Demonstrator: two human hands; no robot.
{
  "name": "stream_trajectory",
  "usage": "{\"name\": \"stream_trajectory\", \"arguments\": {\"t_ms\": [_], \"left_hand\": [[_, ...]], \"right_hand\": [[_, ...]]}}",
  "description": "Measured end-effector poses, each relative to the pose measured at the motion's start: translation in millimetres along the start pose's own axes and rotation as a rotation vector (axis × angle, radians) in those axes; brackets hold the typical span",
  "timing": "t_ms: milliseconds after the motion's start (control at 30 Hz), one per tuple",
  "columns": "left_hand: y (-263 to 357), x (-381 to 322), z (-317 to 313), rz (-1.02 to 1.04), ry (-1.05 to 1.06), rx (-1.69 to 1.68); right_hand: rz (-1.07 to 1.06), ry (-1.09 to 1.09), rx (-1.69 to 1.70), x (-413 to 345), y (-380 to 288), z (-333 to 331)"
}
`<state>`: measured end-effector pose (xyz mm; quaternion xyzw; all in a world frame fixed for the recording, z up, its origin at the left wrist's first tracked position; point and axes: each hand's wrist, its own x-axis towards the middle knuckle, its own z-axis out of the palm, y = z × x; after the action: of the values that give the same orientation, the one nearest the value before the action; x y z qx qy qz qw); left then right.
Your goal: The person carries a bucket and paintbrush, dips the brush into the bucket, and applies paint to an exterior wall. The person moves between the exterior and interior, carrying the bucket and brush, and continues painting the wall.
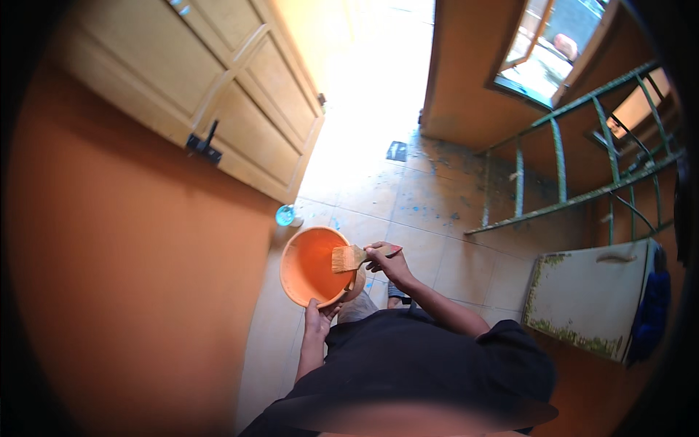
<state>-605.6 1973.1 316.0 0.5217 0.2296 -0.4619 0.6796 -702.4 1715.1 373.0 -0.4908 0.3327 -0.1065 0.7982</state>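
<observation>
My right hand [389, 264] grips the handle of a wide flat paintbrush [346, 258]. The brush's bristles point left, over the mouth of an orange paint bucket [291, 284]. Its handle ends in a red tip beyond my fingers. My left hand [321, 317] holds the bucket at its near rim, thumb up on the edge and fingers beneath. Orange colour coats the bucket's inside; how much paint lies in it I cannot tell. Both hands are in front of my dark shirt.
An orange wall [136, 262] runs along my left, with a wooden panel door [256, 104] past it. A small container [285, 216] stands on the floor by the door's edge. To the right are a green metal ladder [557, 161] and a white refrigerator [590, 295]. Paint specks dot the tiled floor [415, 235].
</observation>
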Motion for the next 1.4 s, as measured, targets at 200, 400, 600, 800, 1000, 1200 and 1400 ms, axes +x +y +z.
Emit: {"name": "stream_trajectory", "arguments": {"t_ms": [200,400,600,800,1000,1200,1400], "left_hand": [[44,41,138,0.008,-0.161,0.267],[82,93,223,-0.032,-0.22,0.338],[147,154,273,-0.03,-0.238,0.448],[229,207,305,-0.061,-0.243,0.488],[296,268,341,0.02,-0.232,0.477],[360,345,374,0.04,-0.175,0.418],[429,408,430,0.011,-0.126,0.327]], "right_hand": [[-0.031,0.229,0.123,30,-51,-82],[-0.055,0.354,0.128,75,-83,-130],[-0.093,0.383,-0.025,153,-129,-136],[-0.221,0.28,-0.072,238,-191,-112],[-0.193,0.278,-0.051,333,-221,-91],[-0.15,0.206,0.048,451,-239,-89],[-0.088,0.118,0.071,581,-318,-95]]}}
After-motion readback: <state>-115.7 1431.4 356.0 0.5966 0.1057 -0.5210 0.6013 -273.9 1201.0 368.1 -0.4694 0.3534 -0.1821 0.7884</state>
